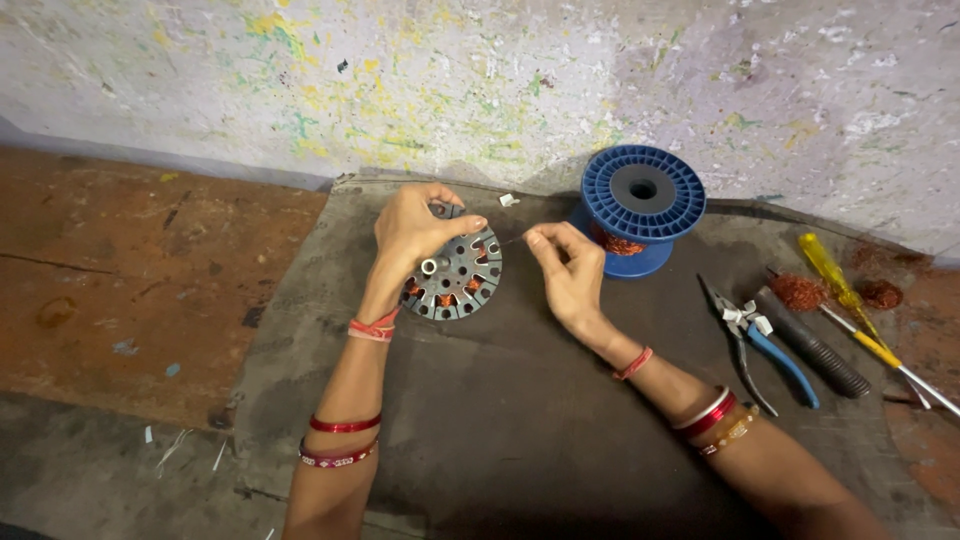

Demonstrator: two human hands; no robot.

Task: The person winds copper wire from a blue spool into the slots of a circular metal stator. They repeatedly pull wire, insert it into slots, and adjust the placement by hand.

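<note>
With your left hand [412, 232] gripping the round stator [455, 275], keep the copper wire [512, 240] pinched taut in your right hand [567, 270] fingers while threading the slots.

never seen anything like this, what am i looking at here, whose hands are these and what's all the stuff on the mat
There is one picture, taken by a camera worn on a person's head, looking down at their own two bare hands. No machine is involved.

The left hand holds a round grey metal disc with slots around its edge; copper wire coils show inside some slots. The right hand pinches a thin copper wire that runs toward the disc.

All of this sits on a dark mat on a floor, beside a paint-splattered wall. Behind the right hand stands a blue plastic spool with copper wire on it. To the right lie blue-handled pliers, a black-handled tool, a yellow-handled screwdriver and clumps of tangled copper wire.
</note>
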